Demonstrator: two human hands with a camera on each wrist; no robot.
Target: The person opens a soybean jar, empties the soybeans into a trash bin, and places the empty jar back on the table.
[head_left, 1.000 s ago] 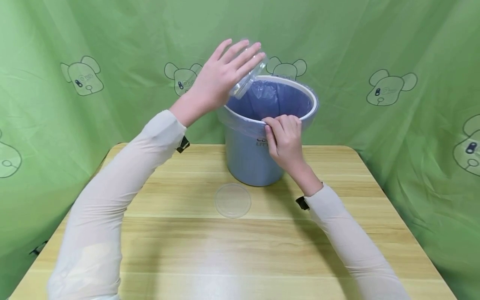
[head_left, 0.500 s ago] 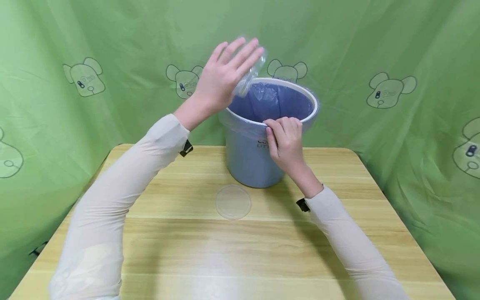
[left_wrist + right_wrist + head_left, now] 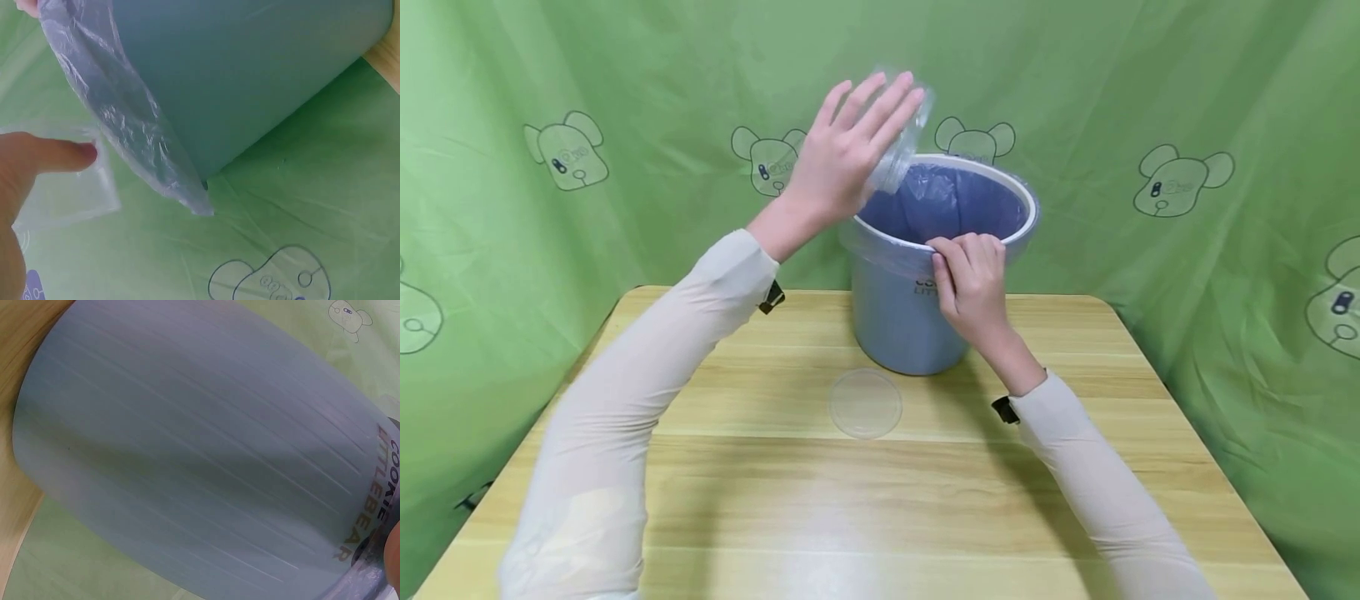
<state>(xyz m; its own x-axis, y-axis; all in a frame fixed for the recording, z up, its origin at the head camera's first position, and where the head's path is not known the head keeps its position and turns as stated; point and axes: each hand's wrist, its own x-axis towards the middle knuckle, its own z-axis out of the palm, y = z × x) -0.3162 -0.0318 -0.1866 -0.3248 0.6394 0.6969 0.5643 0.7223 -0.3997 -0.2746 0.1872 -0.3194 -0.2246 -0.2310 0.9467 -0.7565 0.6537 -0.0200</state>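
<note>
My left hand (image 3: 842, 158) grips a clear plastic container (image 3: 897, 162), tipped with its mouth over the left rim of a blue-grey trash can (image 3: 902, 325). In the left wrist view the thumb (image 3: 62, 156) presses on the side of the container (image 3: 69, 197), which looks see-through. A thin plastic liner bag (image 3: 134, 125) is folded over the can's edge. With curled fingers my right hand (image 3: 973, 283) holds the front rim and the liner. Only a bit of that hand (image 3: 394, 556) shows in the right wrist view, beside the can's printed lettering.
A round clear lid (image 3: 865, 404) lies flat on the wooden table (image 3: 925, 500), in front of the can. Green curtains (image 3: 685, 67) with bear-head drawings hang behind and at both sides.
The container has tilted and shifted slightly in my left hand's grip, with the hand moving a little up and left. My right hand stays on the rim.
</note>
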